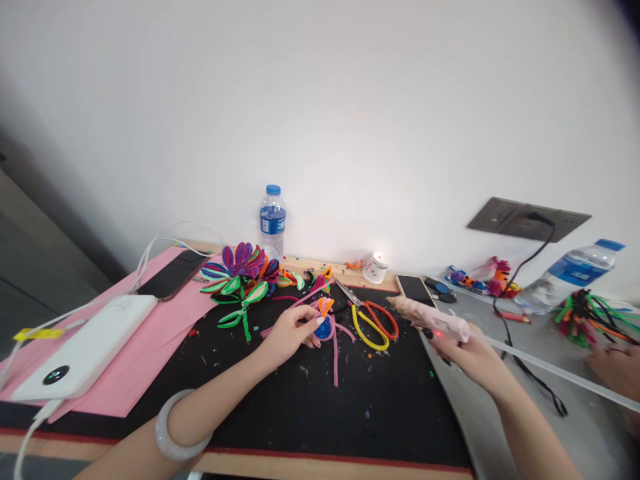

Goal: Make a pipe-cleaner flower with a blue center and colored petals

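My left hand (294,330) is closed in a pinch on a small orange pipe-cleaner piece (326,306), bent into a petal-like shape. Just below the fingertips is a round blue coil (325,329), partly hidden by them. Pink pipe-cleaner strips (335,363) lie around it on the black mat (280,413). My right hand (465,353) is wrapped round a pale pink hot glue gun (433,317), its nozzle pointing left and a red light showing. A long translucent glue stick (555,368) runs off to the right behind it. Between the hands lie scissors (373,323) with yellow and red handles.
Pipe-cleaner flowers (243,263) and a water bottle (273,223) stand at the back. A white power bank (87,347) and a phone (173,273) rest on pink sheets at left. Another person's hand (617,367) touches pipe cleaners (575,320) at right. A black cable (533,257) hangs from the socket.
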The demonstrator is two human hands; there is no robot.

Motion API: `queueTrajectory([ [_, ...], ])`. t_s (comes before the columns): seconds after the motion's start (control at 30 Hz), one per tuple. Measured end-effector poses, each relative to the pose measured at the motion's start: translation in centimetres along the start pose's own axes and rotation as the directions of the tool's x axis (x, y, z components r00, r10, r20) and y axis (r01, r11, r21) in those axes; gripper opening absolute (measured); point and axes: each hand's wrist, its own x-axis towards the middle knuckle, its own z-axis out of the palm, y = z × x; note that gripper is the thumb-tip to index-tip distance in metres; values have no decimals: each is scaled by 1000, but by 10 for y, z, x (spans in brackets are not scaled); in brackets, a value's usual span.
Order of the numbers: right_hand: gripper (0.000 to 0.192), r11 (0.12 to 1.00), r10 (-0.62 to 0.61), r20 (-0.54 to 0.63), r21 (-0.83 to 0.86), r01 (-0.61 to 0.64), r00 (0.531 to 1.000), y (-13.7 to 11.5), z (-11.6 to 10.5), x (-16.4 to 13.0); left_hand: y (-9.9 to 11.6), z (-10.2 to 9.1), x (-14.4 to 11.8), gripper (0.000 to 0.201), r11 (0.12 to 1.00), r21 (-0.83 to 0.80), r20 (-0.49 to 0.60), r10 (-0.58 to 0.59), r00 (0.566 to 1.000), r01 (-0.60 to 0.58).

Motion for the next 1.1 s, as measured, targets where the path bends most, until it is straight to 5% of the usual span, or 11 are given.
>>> queueTrajectory([
  [0.17,32,988,-69,204,151,38,976,-18,40,16,-1,0,0,31,1000,13,-10,-7,1000,7],
  [0.4,26,951,-77,251,309,-5,965,-19,81,20,-4,-1,-1,28,998,53,11,41,999,-42],
  [1.1,30,961,-115,264,273,40,958,-12,93,18,-3,0,0,29,996,77,30,33,999,-35],
])
